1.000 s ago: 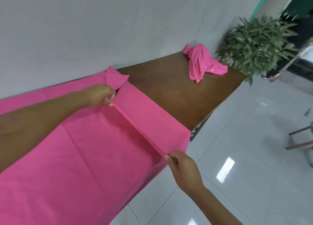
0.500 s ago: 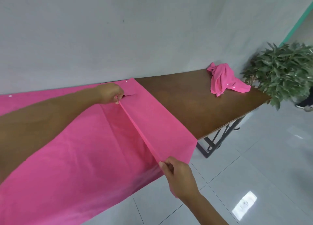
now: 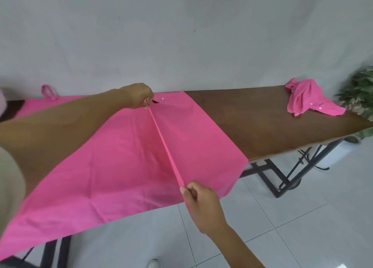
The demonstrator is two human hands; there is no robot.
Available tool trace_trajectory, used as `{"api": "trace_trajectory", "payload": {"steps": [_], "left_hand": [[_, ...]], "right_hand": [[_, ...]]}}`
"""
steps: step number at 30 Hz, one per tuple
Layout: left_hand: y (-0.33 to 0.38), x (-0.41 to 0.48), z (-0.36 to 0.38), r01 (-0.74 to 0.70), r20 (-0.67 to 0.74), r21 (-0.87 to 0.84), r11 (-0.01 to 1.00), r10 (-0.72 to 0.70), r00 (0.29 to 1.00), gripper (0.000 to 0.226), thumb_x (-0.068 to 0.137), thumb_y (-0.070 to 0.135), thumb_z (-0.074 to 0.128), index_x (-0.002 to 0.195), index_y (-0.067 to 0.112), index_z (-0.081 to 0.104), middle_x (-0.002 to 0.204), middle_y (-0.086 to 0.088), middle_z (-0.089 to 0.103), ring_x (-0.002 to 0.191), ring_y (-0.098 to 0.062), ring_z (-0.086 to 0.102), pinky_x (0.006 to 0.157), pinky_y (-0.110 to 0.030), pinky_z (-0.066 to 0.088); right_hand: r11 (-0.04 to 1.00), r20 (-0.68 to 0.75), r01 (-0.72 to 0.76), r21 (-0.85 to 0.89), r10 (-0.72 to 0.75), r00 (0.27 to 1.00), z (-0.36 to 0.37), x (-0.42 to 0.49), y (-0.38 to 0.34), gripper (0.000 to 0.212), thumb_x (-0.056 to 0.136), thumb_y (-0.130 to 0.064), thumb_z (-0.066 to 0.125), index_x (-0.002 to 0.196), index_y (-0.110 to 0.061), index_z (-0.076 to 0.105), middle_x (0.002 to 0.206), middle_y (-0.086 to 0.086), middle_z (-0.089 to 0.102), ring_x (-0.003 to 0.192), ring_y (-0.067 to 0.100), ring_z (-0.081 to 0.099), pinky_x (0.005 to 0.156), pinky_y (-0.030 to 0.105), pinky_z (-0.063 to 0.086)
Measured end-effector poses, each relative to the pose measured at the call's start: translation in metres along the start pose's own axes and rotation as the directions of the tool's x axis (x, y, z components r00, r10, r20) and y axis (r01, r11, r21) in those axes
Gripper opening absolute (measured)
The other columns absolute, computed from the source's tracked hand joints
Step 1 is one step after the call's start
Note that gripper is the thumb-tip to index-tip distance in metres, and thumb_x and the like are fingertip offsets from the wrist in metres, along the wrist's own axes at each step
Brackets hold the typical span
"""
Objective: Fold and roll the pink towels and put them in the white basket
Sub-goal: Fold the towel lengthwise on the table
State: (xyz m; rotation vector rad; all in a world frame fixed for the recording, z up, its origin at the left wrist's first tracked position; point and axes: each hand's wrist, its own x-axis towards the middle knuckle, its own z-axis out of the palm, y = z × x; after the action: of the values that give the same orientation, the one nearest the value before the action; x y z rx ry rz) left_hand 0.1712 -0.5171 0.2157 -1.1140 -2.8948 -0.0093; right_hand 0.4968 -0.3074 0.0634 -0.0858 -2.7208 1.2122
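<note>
The left hand [image 3: 139, 96] pinches the far end and the right hand [image 3: 198, 200] the near end of a taut raised fold in the big pink towel [image 3: 121, 166], which drapes off the brown table [image 3: 252, 122]. Its left side runs out of view behind the forearm. A second, crumpled pink towel [image 3: 306, 100] lies near the table's far end beside a blurred, cut-off plant [image 3: 361, 94].

My left forearm [image 3: 60, 126] covers part of the pink towel [image 3: 121, 166], whose near left corner runs past the edge. The plant [image 3: 360, 90] at far right is blurred and cut off.
</note>
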Motion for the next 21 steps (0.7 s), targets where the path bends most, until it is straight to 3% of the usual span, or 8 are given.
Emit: {"api": "trace_trajectory", "payload": {"steps": [6,21], "left_hand": [[-0.026,-0.057,-0.009,0.078,-0.018,0.019,0.997,-0.078,0.997,0.009,0.087,0.005,0.074,0.094,0.010,0.076,0.104,-0.008,0.070,0.102,-0.028,0.062,0.090,-0.042,0.050],[-0.138,-0.172,-0.023,0.143,-0.091,0.027,0.989,-0.140,0.986,0.013,0.091,0.003,0.067,0.099,0.009,0.076,0.108,-0.009,0.071,0.106,-0.029,0.063,0.088,-0.035,0.047]], "right_hand": [[0.997,0.041,0.044,0.059,-0.047,0.998,0.025,-0.016,-0.032,0.034,0.100,-0.037,0.057,0.071,-0.023,0.048,0.058,-0.007,0.047,0.055,0.011,0.041,0.055,0.033,0.037],[0.982,0.097,0.074,0.171,-0.091,0.991,0.130,-0.037,-0.145,0.031,0.099,-0.034,0.058,0.072,-0.021,0.051,0.056,-0.008,0.046,0.053,0.009,0.040,0.056,0.038,0.039]]}}
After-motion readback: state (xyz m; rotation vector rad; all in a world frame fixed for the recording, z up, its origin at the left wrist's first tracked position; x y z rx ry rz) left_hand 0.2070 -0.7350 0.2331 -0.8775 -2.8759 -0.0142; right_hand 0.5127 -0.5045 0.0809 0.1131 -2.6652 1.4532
